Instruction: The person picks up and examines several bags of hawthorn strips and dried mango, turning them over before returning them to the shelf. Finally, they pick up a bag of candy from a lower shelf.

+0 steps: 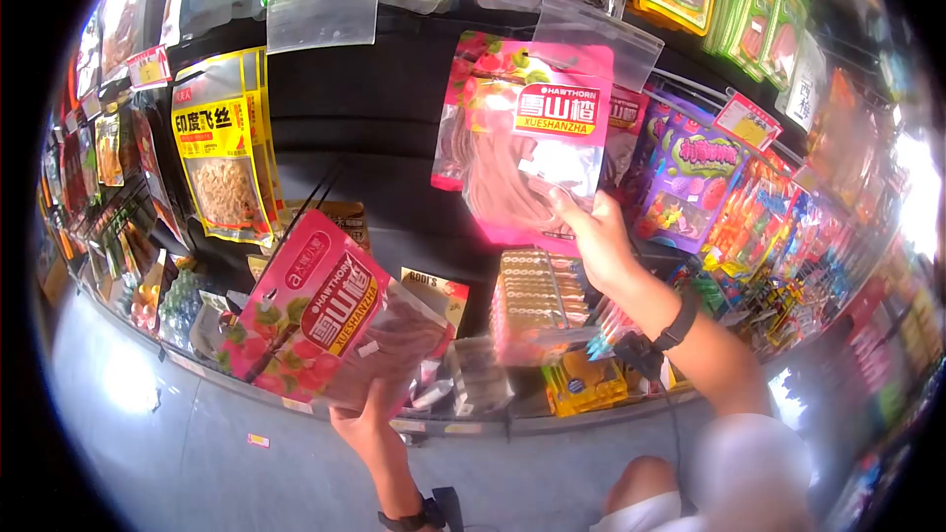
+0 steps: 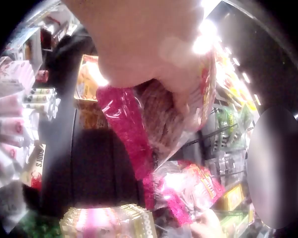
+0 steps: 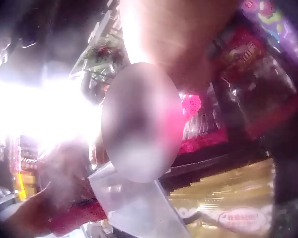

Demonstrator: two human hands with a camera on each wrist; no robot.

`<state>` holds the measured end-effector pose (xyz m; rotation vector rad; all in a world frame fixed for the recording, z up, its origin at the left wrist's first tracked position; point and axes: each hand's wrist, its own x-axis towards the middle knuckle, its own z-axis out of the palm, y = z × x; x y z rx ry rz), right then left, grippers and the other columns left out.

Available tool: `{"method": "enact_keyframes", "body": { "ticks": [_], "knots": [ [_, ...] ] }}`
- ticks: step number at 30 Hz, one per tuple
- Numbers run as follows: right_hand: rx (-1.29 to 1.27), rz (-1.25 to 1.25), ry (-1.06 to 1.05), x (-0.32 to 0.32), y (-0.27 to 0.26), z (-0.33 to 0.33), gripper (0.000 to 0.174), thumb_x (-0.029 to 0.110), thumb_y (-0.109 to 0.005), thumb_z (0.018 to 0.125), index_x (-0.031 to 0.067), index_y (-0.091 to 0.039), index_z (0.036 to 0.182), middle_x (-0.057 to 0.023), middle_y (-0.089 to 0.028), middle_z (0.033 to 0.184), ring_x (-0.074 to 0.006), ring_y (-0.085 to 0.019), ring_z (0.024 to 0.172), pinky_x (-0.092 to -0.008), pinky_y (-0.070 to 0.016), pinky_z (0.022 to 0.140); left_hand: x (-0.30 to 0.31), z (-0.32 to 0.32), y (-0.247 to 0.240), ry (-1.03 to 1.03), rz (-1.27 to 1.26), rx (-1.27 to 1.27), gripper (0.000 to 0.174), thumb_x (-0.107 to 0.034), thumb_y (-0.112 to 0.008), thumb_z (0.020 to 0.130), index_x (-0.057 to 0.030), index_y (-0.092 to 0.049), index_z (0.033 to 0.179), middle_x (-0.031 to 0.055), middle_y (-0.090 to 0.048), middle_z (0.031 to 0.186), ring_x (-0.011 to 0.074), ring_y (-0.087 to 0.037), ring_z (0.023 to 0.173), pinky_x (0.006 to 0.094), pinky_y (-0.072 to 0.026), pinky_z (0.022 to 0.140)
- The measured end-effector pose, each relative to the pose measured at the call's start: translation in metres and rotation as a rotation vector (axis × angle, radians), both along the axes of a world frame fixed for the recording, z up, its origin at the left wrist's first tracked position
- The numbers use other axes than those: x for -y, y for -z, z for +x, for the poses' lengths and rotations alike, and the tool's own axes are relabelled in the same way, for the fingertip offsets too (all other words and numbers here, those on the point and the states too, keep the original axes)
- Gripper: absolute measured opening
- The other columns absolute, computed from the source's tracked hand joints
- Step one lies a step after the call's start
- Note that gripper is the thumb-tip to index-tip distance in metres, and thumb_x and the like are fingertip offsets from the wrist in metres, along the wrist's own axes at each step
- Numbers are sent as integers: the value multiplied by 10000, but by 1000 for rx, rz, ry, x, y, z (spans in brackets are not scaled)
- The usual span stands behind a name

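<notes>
While your right hand (image 1: 606, 241) grips one pink packet (image 1: 527, 143) at the tag holder (image 1: 631, 44) and your left hand (image 1: 372, 438) another packet (image 1: 330, 310) lower left of it, handling looks unfinished, neither released

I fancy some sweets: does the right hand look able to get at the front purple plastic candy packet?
Probably yes, once freed: the right hand pinches a pink-and-clear hawthorn bag, but the purple packet hangs close by, its front uncovered.
</notes>
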<state>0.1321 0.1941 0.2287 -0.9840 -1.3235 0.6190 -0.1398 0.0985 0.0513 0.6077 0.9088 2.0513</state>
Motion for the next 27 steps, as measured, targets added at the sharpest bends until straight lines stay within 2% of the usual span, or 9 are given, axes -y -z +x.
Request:
{"method": "enact_keyframes", "body": {
  "ticks": [5, 8, 11, 14, 17, 18, 22, 25, 27],
  "knots": [
    [-48, 14, -66, 46, -4, -7, 237, 177, -660, 917, -5, -639, 1068, -16, -661, 1002, -78, -559, 885, -259, -431, 821, 2, 3, -3, 14, 2, 5, 418, -1, -714, 776, 74, -559, 1157, 125, -629, 1120, 182, -616, 995, 297, -475, 886],
    [-60, -28, -118, 82, -8, -9, 210, 161, -654, 917, 12, -646, 1065, 0, -656, 964, -69, -558, 872, -250, -428, 814, 5, 6, -3, 33, 40, -18, 383, -4, -709, 825, 35, -528, 1161, 115, -625, 1111, 195, -615, 968, 326, -478, 898],
    [-96, -89, -168, 118, -16, -12, 216, 174, -645, 926, 24, -644, 1082, 10, -647, 938, -73, -567, 824, -259, -458, 769, 6, 8, 0, 39, 15, -36, 387, -20, -708, 831, 34, -520, 1166, 111, -621, 1099, 197, -614, 960, 330, -479, 889],
    [-87, -105, -285, 133, -13, 3, 255, 183, -641, 930, 15, -628, 1121, -4, -649, 935, -84, -598, 819, -266, -491, 739, 13, 12, -12, 53, -12, -32, 402, -21, -703, 788, 72, -563, 1153, 115, -627, 1106, 179, -613, 974, 300, -476, 872],
    [-227, -283, -375, 158, -8, 0, 263, 187, -637, 934, 6, -623, 1125, 3, -644, 930, -75, -586, 812, -250, -470, 717, 17, 12, -15, 187, 55, -32, 397, -57, -705, 840, 31, -512, 1177, 96, -619, 1072, 184, -627, 898, 307, -510, 778],
    [-215, -297, -334, 164, 3, 3, 252, 173, -640, 934, -5, -622, 1112, 8, -642, 913, -61, -555, 784, -227, -434, 683, 21, 13, -17, 211, 51, -43, 397, -63, -707, 839, 29, -513, 1173, 95, -623, 1062, 183, -633, 895, 306, -518, 769],
    [-122, -351, -273, 186, 51, 21, 195, 123, -671, 911, -12, -625, 1045, 12, -638, 861, -42, -525, 762, -201, -409, 665, 34, 16, -23, 272, 7, -47, 402, -67, -724, 805, 32, -535, 1146, 98, -644, 1024, 183, -657, 865, 305, -545, 745],
    [-91, -310, -169, 195, 72, 20, 291, 70, -692, 868, -48, -597, 1115, -109, -662, 1027, -172, -633, 892, -269, -495, 775, 54, 39, -34, 331, 0, -7, 423, -36, -755, 740, 50, -573, 1112, 110, -665, 996, 184, -670, 815, 301, -550, 744],
    [-124, -164, -149, 194, 85, 22, 302, 56, -702, 866, -50, -578, 1120, -67, -647, 990, -136, -615, 878, -251, -486, 766, 66, 58, -36, 396, 3, -2, 444, -33, -772, 723, 46, -573, 1111, 108, -668, 974, 178, -671, 791, 293, -551, 730]
  ]
}}
